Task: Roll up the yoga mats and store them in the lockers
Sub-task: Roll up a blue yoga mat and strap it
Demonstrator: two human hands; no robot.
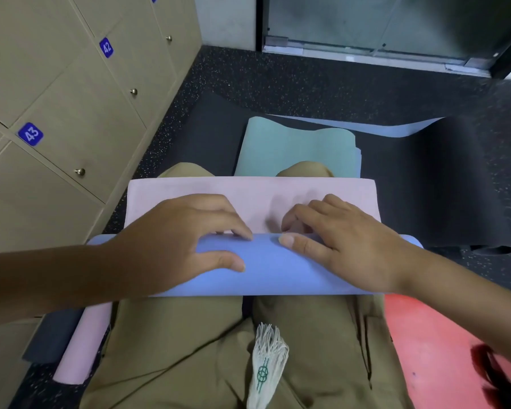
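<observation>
A yoga mat lies across my lap, partly rolled: the roll (266, 273) shows its blue side, and the flat remainder (248, 196) shows pink. My left hand (183, 240) grips the roll's left half, fingers curled over its top edge and thumb on the front. On the right half my right hand (342, 243) grips the same way, fingertips tucked behind the roll. A rolled pink mat (83, 346) lies on the floor at my left thigh. A green mat (298, 146) lies folded beyond my knees, on a black mat (443, 178).
Beige lockers (71, 107) numbered 42 and 43, doors closed, line the left side. A red mat (431, 343) lies at lower right. Speckled dark floor (307, 81) runs to a glass door (381, 28) at the back.
</observation>
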